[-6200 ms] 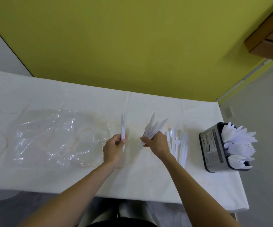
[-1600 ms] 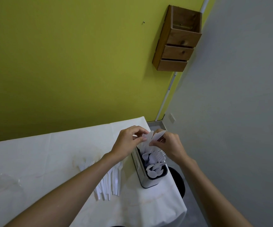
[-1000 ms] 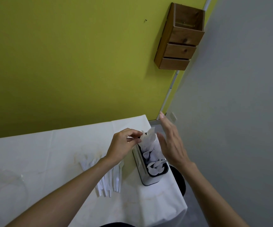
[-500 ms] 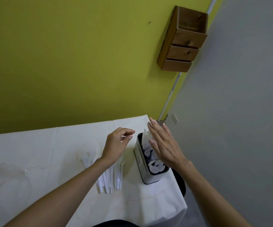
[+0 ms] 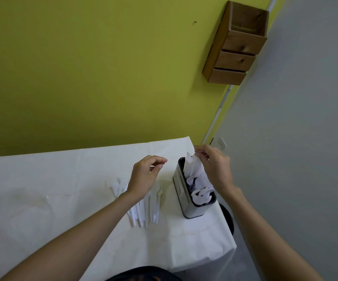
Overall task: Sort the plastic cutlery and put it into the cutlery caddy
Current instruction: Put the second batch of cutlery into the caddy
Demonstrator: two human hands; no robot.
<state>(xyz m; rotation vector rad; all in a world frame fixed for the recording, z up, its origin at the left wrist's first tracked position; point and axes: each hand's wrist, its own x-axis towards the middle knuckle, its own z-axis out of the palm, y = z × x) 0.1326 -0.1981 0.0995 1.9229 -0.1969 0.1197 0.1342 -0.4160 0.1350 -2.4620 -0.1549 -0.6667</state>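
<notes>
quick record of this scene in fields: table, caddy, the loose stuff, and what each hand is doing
table: white cover
caddy: upright near the table's right edge, holds white cutlery
loose cutlery: white pieces lying on the table, left of the caddy
left hand: above the loose cutlery, fingers loosely curled, holds nothing
right hand: over the caddy, fingertips pinch the top of an upright piece
status: sorting unfinished, loose cutlery not yet in the caddy
</notes>
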